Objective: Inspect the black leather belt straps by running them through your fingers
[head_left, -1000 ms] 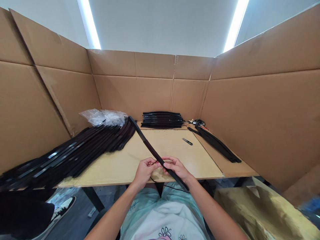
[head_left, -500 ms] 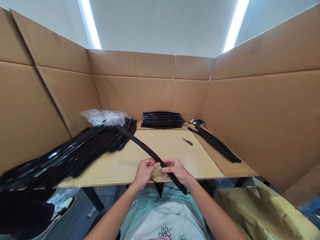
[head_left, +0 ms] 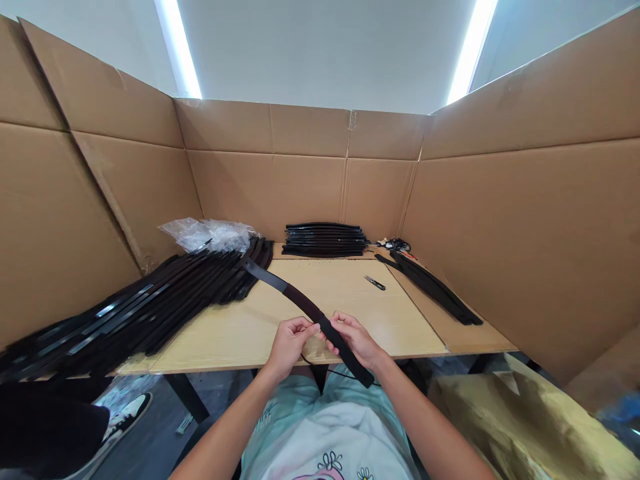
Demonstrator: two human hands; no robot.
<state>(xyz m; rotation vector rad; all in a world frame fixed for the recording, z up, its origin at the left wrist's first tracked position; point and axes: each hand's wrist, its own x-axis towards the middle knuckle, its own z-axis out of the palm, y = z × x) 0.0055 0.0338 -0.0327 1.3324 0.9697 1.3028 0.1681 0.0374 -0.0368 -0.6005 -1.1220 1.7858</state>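
While my pale green shorts and printed white shirt fill the space nearest me, a curved black strip slants above my lap, its near end low and to my right. A thin black cord hangs below it and runs across my shorts. My right hand is clamped on the strip, the fingers showing past its left edge. Just beside it, my left hand is closed, thumb and fingers pinching that left edge; whether it also grips the cord, I cannot tell. Off to my left, another person's dark shoe with white laces rests on the floor.

From my hands the strip reaches forward over the wooden bench, its far end over a fanned heap of black strips; I cannot tell if they touch. Right of centre lie small snips, and beyond, at the right edge, a bundle of dark strips. Crumpled clear plastic rests on the heap's far end. At the back sit a neat stack of strips and, beside it, tangled cords, before the cardboard wall.
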